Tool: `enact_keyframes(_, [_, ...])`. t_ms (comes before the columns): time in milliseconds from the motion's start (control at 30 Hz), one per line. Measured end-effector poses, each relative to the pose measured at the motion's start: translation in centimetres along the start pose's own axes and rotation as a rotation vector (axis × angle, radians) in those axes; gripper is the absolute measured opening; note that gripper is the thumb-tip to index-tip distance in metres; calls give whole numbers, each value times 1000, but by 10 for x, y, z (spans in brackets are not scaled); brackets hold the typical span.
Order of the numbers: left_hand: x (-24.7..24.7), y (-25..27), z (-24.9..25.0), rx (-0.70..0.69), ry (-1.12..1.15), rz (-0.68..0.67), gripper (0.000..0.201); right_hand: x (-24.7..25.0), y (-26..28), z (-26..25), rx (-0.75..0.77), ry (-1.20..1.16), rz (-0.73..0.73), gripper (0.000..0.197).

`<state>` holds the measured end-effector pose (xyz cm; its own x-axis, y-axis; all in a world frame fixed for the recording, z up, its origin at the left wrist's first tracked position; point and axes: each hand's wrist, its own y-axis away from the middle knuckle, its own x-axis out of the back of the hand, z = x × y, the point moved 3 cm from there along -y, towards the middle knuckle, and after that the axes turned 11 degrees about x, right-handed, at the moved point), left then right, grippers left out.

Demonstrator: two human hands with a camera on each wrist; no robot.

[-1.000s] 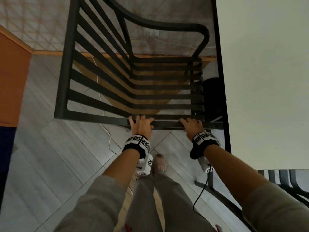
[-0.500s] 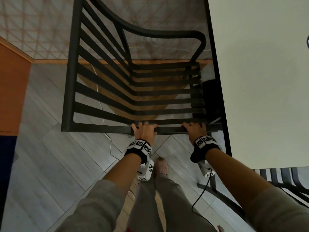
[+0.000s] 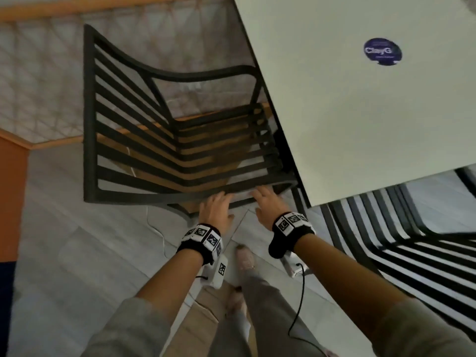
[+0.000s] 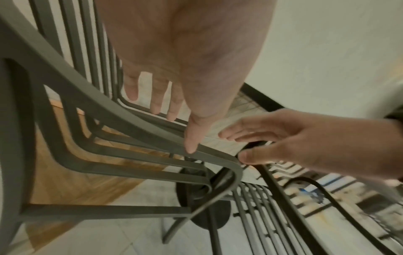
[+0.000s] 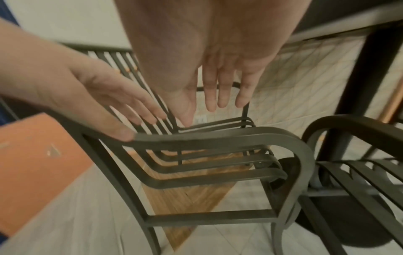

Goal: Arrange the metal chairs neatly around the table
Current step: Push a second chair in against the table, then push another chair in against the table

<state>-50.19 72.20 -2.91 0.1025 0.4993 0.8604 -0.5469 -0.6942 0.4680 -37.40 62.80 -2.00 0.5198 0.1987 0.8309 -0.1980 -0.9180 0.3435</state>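
A black metal slatted chair [image 3: 144,195] stands on the floor ahead of me, its right side tucked under the edge of the white table [image 3: 360,112]. Both my hands hover at its near armrest [image 5: 218,136] with the fingers straight. My left hand [image 3: 219,204] has its thumb tip on the rail [image 4: 109,107]. Close to the rail's rounded corner is my right hand [image 3: 265,199], and neither hand grips anything. A second black slatted chair [image 3: 417,258] stands under the table's near edge at the right.
An orange panel [image 3: 13,202] borders the floor at the left. A thin cable [image 3: 157,228] lies on the tiles near the chair's legs. The table's round black base [image 5: 338,224] sits between the two chairs. My foot [image 3: 244,258] is just behind my hands.
Both hands gripped the near armrest before; now their fingers have straightened and let it go. The chair sits further under the table, and my view has swung right.
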Motion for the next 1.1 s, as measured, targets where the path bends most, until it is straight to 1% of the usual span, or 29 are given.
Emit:
enact_keyframes(100, [7,40,33,-113,-41,71,54,18,62,-3,-22,-85,68,39])
enact_keyframes(200, [14,68,75,-211,-48,68,46,42,123,19,-70,-124,114,31])
enact_keyframes(333, [27,98,157,-348,-39,55,37,93,199,80,-192,-99,264,21])
enact_keyframes(467, [50,121,261,-515,-55,64,32,153,278,154,-317,-42,360,18])
enact_keyframes(533, [59,128,320,-566,-51,52,27,182,320,193,-376,-20,392,18])
enact_keyframes(600, [61,133,380,-592,-14,21,23,209,361,236,-434,-4,366,19])
enact_keyframes(700, [52,147,472,-604,14,-24,20,248,417,311,-467,18,321,17])
enact_keyframes(800, [36,158,557,-566,-6,-91,24,292,468,381,-496,58,312,19])
enact_keyframes(867, [27,160,610,-549,9,-108,24,319,498,425,-502,82,310,22])
enact_keyframes(933, [18,158,660,-538,28,-121,21,342,521,467,-504,87,315,21])
enact_keyframes(967, [14,158,683,-530,42,-129,20,351,529,487,-499,88,317,17])
enact_keyframes(1033, [4,152,726,-510,75,-140,18,367,539,527,-489,98,313,10])
enact_keyframes(1100, [-7,143,767,-499,108,-138,20,378,540,566,-475,103,296,12])
